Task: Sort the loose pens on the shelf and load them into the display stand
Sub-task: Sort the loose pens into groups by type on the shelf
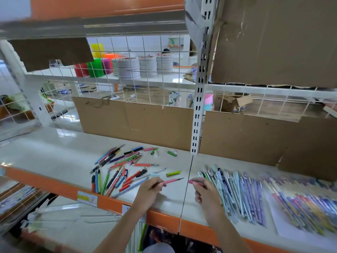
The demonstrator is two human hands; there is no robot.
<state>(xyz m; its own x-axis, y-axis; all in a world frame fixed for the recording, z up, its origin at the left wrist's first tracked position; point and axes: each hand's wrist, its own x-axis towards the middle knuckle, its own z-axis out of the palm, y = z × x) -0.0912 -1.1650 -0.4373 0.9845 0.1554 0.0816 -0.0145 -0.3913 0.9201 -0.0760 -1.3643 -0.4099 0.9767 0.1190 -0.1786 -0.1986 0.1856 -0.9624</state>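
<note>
White shelf [54,157]: loose pens [118,170] still lie jumbled at left, sorted rows [246,194] at right; left hand [148,193] pinches a pink pen [172,180], right hand [205,193] pinches its cap [194,182]; no display stand visible.

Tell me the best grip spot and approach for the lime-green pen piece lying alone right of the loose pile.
Pinch the lime-green pen piece across its middle, coming straight down from above. It lies flat on the shelf, nearly level left to right, with bare surface on both long sides, so fingers fit either side of the barrel. The left hand is nearest, but it already holds a pink pen.
</note>
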